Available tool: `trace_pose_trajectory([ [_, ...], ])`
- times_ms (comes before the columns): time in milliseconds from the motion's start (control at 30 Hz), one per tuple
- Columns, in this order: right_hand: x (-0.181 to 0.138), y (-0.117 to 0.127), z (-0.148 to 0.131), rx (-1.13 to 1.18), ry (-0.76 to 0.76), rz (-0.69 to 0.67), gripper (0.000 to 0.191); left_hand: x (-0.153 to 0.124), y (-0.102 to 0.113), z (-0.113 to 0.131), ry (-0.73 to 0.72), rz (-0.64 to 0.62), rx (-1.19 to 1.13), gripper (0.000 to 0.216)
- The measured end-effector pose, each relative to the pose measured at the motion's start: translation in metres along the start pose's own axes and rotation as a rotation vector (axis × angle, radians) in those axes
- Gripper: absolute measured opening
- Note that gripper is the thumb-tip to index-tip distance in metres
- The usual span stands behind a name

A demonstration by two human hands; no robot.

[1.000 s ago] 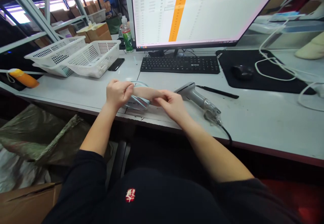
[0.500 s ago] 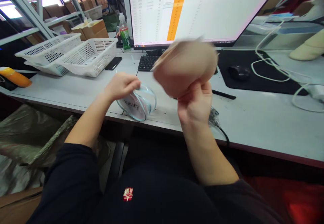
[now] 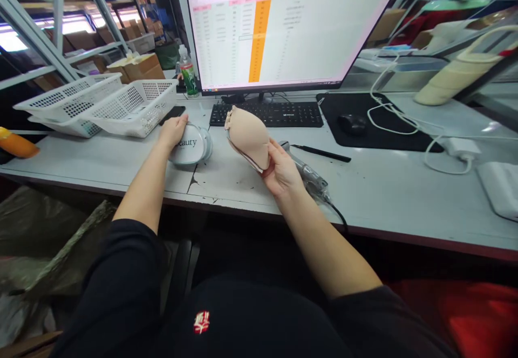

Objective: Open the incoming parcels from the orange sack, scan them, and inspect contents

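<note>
My right hand [image 3: 282,169] grips a beige adhesive bra [image 3: 249,135] by its lower right edge and holds it over the desk. Its two cups lie one against the other, with a clasp strip at the upper left. My left hand [image 3: 174,130] is closed on the upper left rim of a clear round pouch [image 3: 188,150] with "Beauty" lettering, which stands on the desk. Between the pouch and the bra is a gap. A grey device in plastic wrap [image 3: 311,177], with a black cord, lies beside my right wrist.
White perforated baskets [image 3: 137,107], a phone [image 3: 172,114] and a green-labelled bottle [image 3: 189,75] stand at the left. Behind are a monitor [image 3: 307,34] and keyboard [image 3: 283,114]. A black pen-like tool [image 3: 324,153], mouse [image 3: 352,124], white cables and a charger [image 3: 461,147] lie rightward.
My right hand has lowered the bra toward the desk and turned it, so the clasp edge shows. My left hand has moved the pouch left and more upright, its lettering facing me.
</note>
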State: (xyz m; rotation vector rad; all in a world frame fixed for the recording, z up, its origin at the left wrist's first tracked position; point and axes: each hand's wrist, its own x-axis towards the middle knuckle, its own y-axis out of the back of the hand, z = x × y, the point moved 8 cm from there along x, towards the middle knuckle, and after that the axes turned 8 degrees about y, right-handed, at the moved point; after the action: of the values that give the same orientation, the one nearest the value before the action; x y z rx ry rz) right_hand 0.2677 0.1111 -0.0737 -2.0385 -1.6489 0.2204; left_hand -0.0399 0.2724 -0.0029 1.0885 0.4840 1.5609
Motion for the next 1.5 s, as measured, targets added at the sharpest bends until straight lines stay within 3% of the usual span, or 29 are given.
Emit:
trace_pose_trajectory([
  [133, -0.006, -0.001, 0.013, 0.087, -0.167, 0.051, 0.045, -0.007, -0.027, 0.008, 0.074, -0.167, 0.099, 0.057],
  [200, -0.011, 0.001, 0.013, 0.123, -0.2, 0.106, 0.05, -0.02, -0.017, 0.036, -0.037, -0.079, 0.025, 0.064],
  [267, -0.015, 0.003, 0.009, 0.114, -0.183, 0.138, 0.056, -0.047, 0.001, 0.075, -0.243, 0.017, -0.147, 0.081],
  [367, -0.018, -0.003, -0.003, 0.019, -0.074, 0.068, 0.057, -0.103, 0.007, 0.126, -0.516, -0.051, -0.277, 0.105],
  [433, -0.021, -0.015, -0.016, -0.075, 0.052, -0.05, 0.047, -0.132, 0.0, 0.142, -0.544, -0.074, -0.287, 0.112],
  [500, -0.028, -0.029, -0.03, -0.186, 0.209, -0.158, 0.031, -0.145, -0.008, 0.142, -0.432, -0.008, -0.374, 0.106],
  [567, -0.039, -0.04, -0.044, -0.303, 0.378, -0.225, 0.016, -0.149, -0.016, 0.13, -0.209, 0.082, -0.584, 0.09],
  [667, -0.058, -0.055, -0.063, -0.465, 0.622, -0.305, 0.006, -0.155, -0.039, 0.109, 0.208, 0.121, -1.186, 0.061],
  [767, -0.07, -0.072, -0.073, -0.536, 0.783, -0.431, 0.008, -0.17, -0.07, 0.112, 0.631, 0.023, -1.805, 0.034],
  [833, -0.064, -0.083, -0.076, -0.569, 0.806, -0.487, 0.01, -0.18, -0.081, 0.124, 0.839, -0.082, -2.014, 0.024],
  [967, -0.031, -0.106, -0.09, -0.674, 0.791, -0.558, 0.017, -0.181, -0.08, 0.14, 0.974, -0.297, -2.138, 0.037],
  [1100, -0.01, -0.134, -0.106, -0.753, 0.717, -0.738, 0.021, -0.169, -0.061, 0.127, 0.941, -0.272, -2.167, 0.058],
  [1200, -0.018, -0.159, -0.107, -0.81, 0.728, -0.909, 0.027, -0.161, -0.033, 0.112, 0.792, -0.193, -2.196, 0.05],
  [1333, -0.046, -0.211, -0.078, -0.927, 0.865, -1.207, 0.023, -0.167, 0.009, 0.067, 0.702, 0.13, -2.28, 0.039],
  [1500, -0.074, -0.303, -0.025, -0.803, 1.008, -1.627, 0.033, -0.178, 0.06, -0.024, 0.665, 0.528, -2.313, 0.039],
])
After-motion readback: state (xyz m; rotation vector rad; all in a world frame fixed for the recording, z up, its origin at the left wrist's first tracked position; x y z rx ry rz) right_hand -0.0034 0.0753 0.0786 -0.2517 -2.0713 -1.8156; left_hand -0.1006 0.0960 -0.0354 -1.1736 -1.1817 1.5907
